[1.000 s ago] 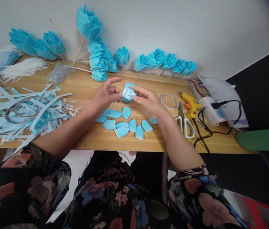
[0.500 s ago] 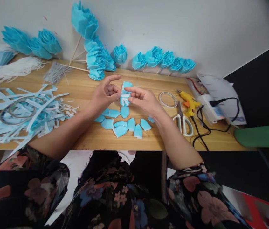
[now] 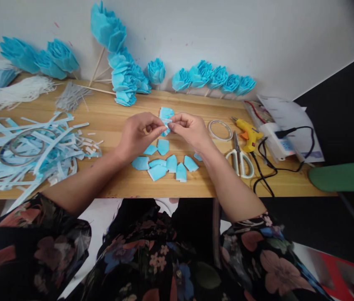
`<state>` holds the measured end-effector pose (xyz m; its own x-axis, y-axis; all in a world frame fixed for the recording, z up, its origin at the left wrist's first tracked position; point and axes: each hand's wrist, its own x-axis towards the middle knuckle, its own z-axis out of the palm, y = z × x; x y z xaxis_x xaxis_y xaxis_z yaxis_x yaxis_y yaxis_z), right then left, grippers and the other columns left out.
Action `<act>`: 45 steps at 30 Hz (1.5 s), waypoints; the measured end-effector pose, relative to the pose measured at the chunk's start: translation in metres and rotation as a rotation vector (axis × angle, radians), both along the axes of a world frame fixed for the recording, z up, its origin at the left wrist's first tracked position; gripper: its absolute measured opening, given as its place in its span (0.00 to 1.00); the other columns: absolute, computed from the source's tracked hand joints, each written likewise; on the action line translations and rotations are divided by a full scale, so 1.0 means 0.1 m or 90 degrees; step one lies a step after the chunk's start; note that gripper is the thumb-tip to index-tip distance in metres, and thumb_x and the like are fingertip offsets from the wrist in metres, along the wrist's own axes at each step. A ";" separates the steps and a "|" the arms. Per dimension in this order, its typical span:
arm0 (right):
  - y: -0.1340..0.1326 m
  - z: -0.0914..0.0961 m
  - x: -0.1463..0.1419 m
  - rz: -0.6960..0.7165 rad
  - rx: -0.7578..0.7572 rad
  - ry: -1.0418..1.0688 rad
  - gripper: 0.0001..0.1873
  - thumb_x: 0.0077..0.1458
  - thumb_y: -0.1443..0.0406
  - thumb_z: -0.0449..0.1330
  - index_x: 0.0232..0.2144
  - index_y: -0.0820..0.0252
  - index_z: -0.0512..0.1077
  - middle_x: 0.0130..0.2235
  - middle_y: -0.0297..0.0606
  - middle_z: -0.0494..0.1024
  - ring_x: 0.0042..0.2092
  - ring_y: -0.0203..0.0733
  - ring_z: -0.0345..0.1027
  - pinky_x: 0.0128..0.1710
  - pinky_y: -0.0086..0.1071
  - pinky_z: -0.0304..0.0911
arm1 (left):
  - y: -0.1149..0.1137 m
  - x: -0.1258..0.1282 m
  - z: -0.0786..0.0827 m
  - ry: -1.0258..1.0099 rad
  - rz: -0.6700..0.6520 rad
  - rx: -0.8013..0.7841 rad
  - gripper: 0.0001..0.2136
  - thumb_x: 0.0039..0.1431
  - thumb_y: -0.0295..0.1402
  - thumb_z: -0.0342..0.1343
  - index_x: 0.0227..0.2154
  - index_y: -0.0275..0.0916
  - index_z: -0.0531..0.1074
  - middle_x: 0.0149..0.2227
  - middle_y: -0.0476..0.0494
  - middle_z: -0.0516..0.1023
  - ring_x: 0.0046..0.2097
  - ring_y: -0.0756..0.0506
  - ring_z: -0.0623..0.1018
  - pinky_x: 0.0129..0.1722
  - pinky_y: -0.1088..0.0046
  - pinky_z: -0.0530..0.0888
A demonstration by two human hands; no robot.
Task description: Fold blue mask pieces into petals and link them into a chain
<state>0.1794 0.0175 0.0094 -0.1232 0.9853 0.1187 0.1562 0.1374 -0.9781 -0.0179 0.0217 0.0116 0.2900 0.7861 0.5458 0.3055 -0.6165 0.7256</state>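
Note:
Both hands meet above the middle of the wooden table at a blue fabric petal piece (image 3: 166, 112) with a white strip across it. My right hand (image 3: 190, 128) is closed in a pinch on the right side of this piece. From the left, my left hand (image 3: 141, 133) pinches at the white strip with thumb and forefinger; the fingertips hide much of it. Nearer to me lie several loose blue petals (image 3: 157, 172), cut with pointed or rounded ends. One more petal (image 3: 198, 156) is partly covered by my right wrist.
Scissors (image 3: 239, 155), a tape roll (image 3: 221, 130) and a yellow glue gun (image 3: 248, 133) lie on the right, beside a power strip (image 3: 279, 142) and black cables. A heap of blue-white scraps (image 3: 32, 146) covers the left. Blue fabric flowers (image 3: 202, 73) on sticks line the wall.
My left hand has moved in from beside the piece, its raised forefinger now bent into a pinch at the white strip. My right hand still holds the piece. The view has shifted slightly.

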 end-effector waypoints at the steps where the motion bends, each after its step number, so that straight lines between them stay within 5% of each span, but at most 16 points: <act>1: -0.01 0.00 -0.01 0.000 0.003 -0.003 0.17 0.47 0.53 0.71 0.32 0.58 0.76 0.32 0.34 0.82 0.36 0.39 0.76 0.39 0.33 0.72 | -0.01 0.01 0.00 0.016 -0.004 -0.009 0.07 0.59 0.35 0.64 0.28 0.39 0.77 0.27 0.48 0.77 0.30 0.49 0.73 0.37 0.69 0.72; 11: -0.08 0.04 -0.06 0.019 0.049 -0.028 0.12 0.53 0.56 0.67 0.32 0.58 0.78 0.34 0.37 0.83 0.38 0.41 0.78 0.42 0.35 0.74 | 0.03 0.01 -0.06 -0.006 0.024 -0.063 0.04 0.58 0.33 0.63 0.35 0.39 0.79 0.31 0.46 0.80 0.33 0.47 0.75 0.38 0.69 0.73; 26: -0.11 -0.05 -0.11 -0.027 0.134 -0.132 0.10 0.58 0.60 0.63 0.37 0.56 0.83 0.39 0.38 0.86 0.41 0.43 0.79 0.44 0.37 0.74 | 0.01 0.02 -0.07 0.048 0.053 -0.031 0.03 0.56 0.32 0.60 0.30 0.41 0.79 0.27 0.47 0.78 0.30 0.47 0.73 0.35 0.69 0.70; 45: -0.11 0.03 -0.09 -0.008 0.108 -0.120 0.10 0.56 0.59 0.62 0.34 0.58 0.79 0.34 0.37 0.84 0.38 0.41 0.76 0.40 0.34 0.71 | 0.01 0.01 -0.02 0.018 0.040 -0.082 0.07 0.59 0.34 0.59 0.32 0.38 0.80 0.28 0.47 0.79 0.31 0.48 0.74 0.35 0.71 0.70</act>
<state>0.1701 0.0067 0.0120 -0.1463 0.9547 0.2592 0.3359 0.2944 -0.8947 -0.0166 0.0224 0.0092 0.2511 0.8667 0.4311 0.3617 -0.4971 0.7887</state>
